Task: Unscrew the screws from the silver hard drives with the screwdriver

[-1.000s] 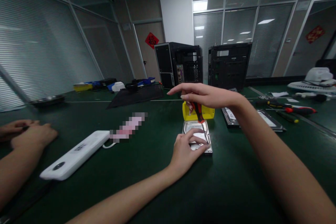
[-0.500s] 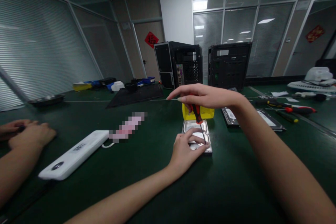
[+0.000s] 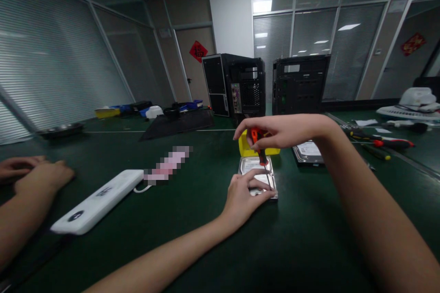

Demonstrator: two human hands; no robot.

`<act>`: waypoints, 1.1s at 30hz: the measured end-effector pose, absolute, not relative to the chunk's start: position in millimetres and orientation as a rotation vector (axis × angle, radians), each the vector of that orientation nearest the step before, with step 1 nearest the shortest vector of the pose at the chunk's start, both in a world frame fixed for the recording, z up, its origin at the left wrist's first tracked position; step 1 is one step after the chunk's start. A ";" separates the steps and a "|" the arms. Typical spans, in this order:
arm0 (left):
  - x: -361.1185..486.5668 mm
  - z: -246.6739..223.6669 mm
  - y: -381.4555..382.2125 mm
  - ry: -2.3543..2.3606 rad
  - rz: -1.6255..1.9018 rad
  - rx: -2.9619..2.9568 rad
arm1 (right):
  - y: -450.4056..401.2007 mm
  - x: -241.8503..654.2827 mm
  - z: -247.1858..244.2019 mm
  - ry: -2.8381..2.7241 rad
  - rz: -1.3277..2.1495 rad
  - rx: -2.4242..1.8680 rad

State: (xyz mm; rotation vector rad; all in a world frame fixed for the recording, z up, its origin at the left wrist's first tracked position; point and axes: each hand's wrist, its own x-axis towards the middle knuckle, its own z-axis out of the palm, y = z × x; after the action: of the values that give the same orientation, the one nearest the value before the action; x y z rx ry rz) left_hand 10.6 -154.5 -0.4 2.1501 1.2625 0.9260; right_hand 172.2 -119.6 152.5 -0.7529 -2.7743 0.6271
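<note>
Your right hand [image 3: 280, 129] shifted right, fingers clamped on the screwdriver [image 3: 263, 158]; tip's still by your left hand [image 3: 241, 196] fingertips on the hard drive [image 3: 250, 164]: same spot. Left pinch: can't tell.

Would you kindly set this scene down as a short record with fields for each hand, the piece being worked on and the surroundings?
Left hand: fingers at the hard drive, close to the screwdriver's tip
Right hand: holding the red-and-black screwdriver from above
Hard drive: flat on the green table
Behind it: yellow box
To its right: second hard drive
To its left: long white device
Far left: another person's hands
</note>
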 end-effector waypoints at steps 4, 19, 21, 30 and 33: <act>11.6 3.2 -157.9 1.218 0.875 2.252 | -120.2 177.7 156.1 -2.831 0.640 -0.784; 12.6 2.3 -159.0 1.199 0.874 2.409 | -117.7 185.8 157.6 -2.891 0.602 -0.732; 12.9 2.0 -158.8 1.195 0.871 2.414 | -117.0 184.6 157.7 -2.898 0.595 -0.727; 12.5 3.4 -157.7 1.180 0.824 2.417 | -118.3 180.7 159.9 -2.900 0.594 -0.745; 11.9 4.1 -157.9 1.173 0.817 2.418 | -118.0 181.4 161.0 -2.890 0.595 -0.781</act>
State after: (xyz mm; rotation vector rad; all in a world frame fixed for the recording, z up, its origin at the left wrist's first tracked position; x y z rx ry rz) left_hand 11.9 -157.9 4.1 2.4176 1.1727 0.8165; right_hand 181.4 -118.0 161.0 -0.7809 -2.8898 0.5953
